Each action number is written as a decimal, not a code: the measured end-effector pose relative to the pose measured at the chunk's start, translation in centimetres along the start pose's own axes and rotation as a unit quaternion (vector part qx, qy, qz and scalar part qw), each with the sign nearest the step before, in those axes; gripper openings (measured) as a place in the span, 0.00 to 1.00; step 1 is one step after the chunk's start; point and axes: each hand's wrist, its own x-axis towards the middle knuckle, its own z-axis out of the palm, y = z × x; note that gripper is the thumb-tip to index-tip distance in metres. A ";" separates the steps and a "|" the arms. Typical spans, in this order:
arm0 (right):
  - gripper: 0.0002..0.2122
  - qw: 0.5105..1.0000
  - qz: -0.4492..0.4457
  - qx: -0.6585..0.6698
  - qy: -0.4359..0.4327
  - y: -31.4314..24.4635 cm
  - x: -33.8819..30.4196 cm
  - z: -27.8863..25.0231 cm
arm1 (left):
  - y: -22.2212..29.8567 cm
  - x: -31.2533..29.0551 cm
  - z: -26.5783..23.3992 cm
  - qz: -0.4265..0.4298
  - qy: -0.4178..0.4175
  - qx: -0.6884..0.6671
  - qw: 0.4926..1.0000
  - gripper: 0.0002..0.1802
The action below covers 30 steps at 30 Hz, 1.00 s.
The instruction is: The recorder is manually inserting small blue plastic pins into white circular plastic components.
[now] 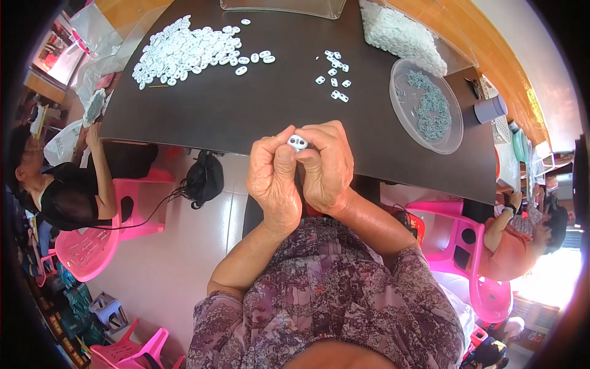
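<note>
White rounded plastic piece with dark holes point(298, 144) sat pinched between my left grip point(273, 175) and right grip point(328, 167), by the near edge of the dark brown table point(283, 98) — I judged it light, stiff, slippery, best taken by its rim.

Left fingers point(284, 155), right fingers point(313, 162) pinch white piece point(297, 142); white pile point(187, 52) on dark table point(258, 101)

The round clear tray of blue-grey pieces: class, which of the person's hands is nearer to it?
Right. The right hand is left of and below the tray in the picture, apart from it; the left hand is farther left.
</note>
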 end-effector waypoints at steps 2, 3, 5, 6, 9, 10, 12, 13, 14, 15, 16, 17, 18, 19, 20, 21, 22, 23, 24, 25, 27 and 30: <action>0.08 1.000 -0.009 -0.003 0.000 0.2 -0.2 0.0 | -0.2 -0.2 0.1 0.017 0.002 0.018 1.000 0.12; 0.08 1.000 -0.019 -0.005 0.001 0.3 -0.3 -0.1 | -0.3 -0.3 0.0 0.017 0.001 0.018 1.000 0.12; 0.08 1.000 -0.018 0.000 0.001 0.3 -0.4 -0.1 | -0.6 -0.4 -0.1 0.042 -0.001 0.052 0.998 0.12; 0.09 1.000 -0.018 0.005 0.002 0.4 -0.4 -0.1 | -0.6 -0.4 0.0 0.041 -0.001 0.052 0.998 0.12; 0.08 0.999 -0.039 -0.005 0.007 0.6 -0.4 -0.1 | -0.6 -0.4 0.1 0.055 0.000 0.083 0.995 0.11; 0.08 0.999 -0.038 -0.005 0.007 0.7 -0.5 0.0 | -0.5 -0.4 0.3 0.047 0.006 0.085 0.995 0.12; 0.08 1.000 -0.022 -0.011 -0.002 1.0 -0.8 0.1 | -0.6 -0.3 0.3 0.038 0.012 0.087 0.995 0.13; 0.08 1.000 -0.022 -0.012 -0.001 1.1 -0.9 0.0 | -0.8 -0.2 0.4 0.040 0.013 0.105 0.994 0.13; 0.07 1.000 -0.021 -0.015 0.000 1.2 -0.9 0.0 | -1.1 -0.2 0.5 0.041 0.014 0.124 0.991 0.13; 0.06 1.000 -0.019 -0.019 0.001 1.3 -0.9 -0.1 | -1.3 -0.2 0.5 0.041 0.012 0.123 0.992 0.13; 0.06 1.000 -0.020 -0.021 0.003 1.3 -0.9 -0.2 | -1.5 -0.2 0.5 0.042 0.005 0.128 0.991 0.13; 0.07 1.000 -0.014 -0.016 0.005 1.3 -0.8 -0.3 | -1.6 -0.1 0.5 0.043 -0.002 0.133 0.990 0.14; 0.11 1.000 -0.009 -0.012 0.008 1.3 -0.7 -0.4 | -1.6 0.0 0.6 0.043 -0.005 0.131 0.990 0.14; 0.11 1.000 -0.011 -0.016 0.011 1.3 -0.6 -0.5 | -1.5 0.0 0.8 0.053 -0.003 0.132 0.990 0.12; 0.11 1.000 0.004 -0.010 0.010 1.3 -0.5 -0.5 | -1.5 0.1 1.0 0.062 -0.001 0.132 0.989 0.11; 0.11 1.000 0.018 -0.003 0.009 1.4 -0.5 -0.6 | -1.4 0.3 0.9 0.064 -0.005 0.129 0.990 0.11; 0.11 1.000 0.014 -0.009 0.012 1.7 -0.4 -1.1 | -1.5 0.5 0.9 0.037 -0.022 0.134 0.990 0.11; 0.09 0.998 0.054 -0.012 -0.018 2.2 -0.5 -1.7 | -1.5 0.9 1.0 0.012 -0.039 0.140 0.989 0.11; 0.06 0.994 0.094 -0.015 -0.048 2.6 -0.4 -2.5 | -1.4 1.4 1.3 0.014 -0.042 0.135 0.990 0.11; 0.07 0.980 0.174 -0.017 -0.093 2.5 0.1 -3.7 | -1.0 2.1 1.6 -0.049 -0.062 0.141 0.987 0.11; 0.06 0.983 0.164 -0.046 -0.065 4.6 0.8 -5.9 | -1.6 3.8 2.1 -0.091 -0.078 0.192 0.974 0.10; 0.07 0.971 0.220 -0.097 -0.016 6.2 5.2 -9.3 | -4.0 7.8 1.5 0.097 -0.156 0.417 0.890 0.11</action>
